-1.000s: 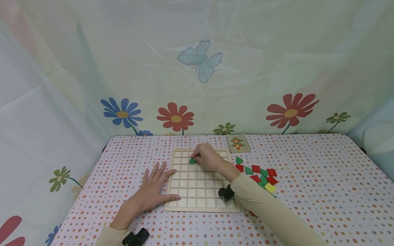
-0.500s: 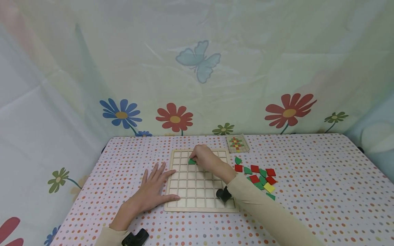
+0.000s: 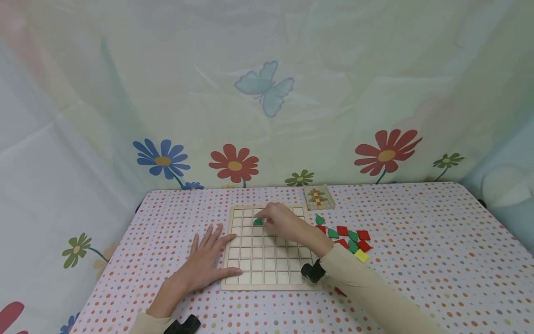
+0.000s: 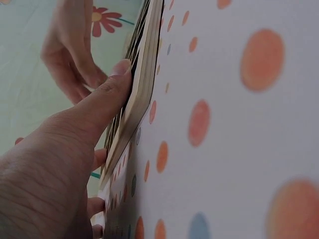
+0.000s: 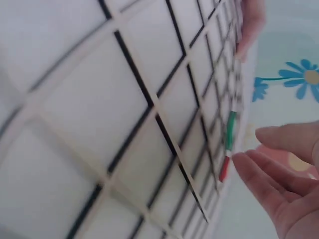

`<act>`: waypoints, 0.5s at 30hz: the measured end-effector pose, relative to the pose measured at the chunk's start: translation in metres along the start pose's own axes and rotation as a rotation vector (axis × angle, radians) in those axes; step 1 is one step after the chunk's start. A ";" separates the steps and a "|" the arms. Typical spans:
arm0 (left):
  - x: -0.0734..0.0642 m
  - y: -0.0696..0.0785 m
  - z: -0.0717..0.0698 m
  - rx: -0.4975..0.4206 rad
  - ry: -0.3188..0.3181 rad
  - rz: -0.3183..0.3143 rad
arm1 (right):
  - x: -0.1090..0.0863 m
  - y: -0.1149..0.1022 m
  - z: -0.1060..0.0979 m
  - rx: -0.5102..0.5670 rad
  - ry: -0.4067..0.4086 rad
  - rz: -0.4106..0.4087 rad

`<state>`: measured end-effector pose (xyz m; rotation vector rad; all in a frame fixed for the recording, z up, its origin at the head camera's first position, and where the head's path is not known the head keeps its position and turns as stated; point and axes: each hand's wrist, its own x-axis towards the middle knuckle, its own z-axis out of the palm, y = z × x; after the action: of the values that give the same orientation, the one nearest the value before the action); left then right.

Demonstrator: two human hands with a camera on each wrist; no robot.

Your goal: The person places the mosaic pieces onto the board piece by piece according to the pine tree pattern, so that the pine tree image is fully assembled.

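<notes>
My right hand [image 3: 283,222] is over the upper part of a wooden grid board [image 3: 269,287]. A green leaf-shaped tile [image 3: 257,221] lies in a cell right at its fingertips. In the right wrist view, the fingers [image 5: 261,184] and thumb stand apart with nothing between them. There a red tile [image 5: 225,169] sits in the grid beside the green one; in the head view the right hand hides it. My left hand [image 3: 205,260] lies spread at the board's left side. Its thumb [image 4: 117,82] presses on the board's edge in the left wrist view.
Right of the board lie loose tiles: several red squares [image 3: 342,230], several green leaf shapes [image 3: 333,233] and a yellow square [image 3: 361,255]. Behind them is a small pattern card [image 3: 319,197]. A dotted cloth [image 3: 434,250] covers the table, and a flowered curtain [image 3: 325,93] hangs behind.
The right hand has let go of the green tile, which now shows more fully in its cell, and its fingers have loosened. The left hand stays put. The head view has shifted slightly.
</notes>
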<state>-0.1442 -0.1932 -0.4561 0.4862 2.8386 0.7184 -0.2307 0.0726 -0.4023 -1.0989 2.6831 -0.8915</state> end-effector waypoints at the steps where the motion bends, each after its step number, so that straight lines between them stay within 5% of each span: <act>1: 0.000 0.000 0.000 -0.001 0.002 0.000 | -0.006 -0.001 -0.004 0.007 -0.012 0.004; 15: 0.000 0.000 -0.001 -0.012 0.009 0.001 | -0.130 0.011 -0.056 0.047 -0.026 0.139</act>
<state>-0.1442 -0.1940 -0.4554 0.4840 2.8408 0.7385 -0.1595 0.1923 -0.3776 -0.8961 2.6647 -0.9043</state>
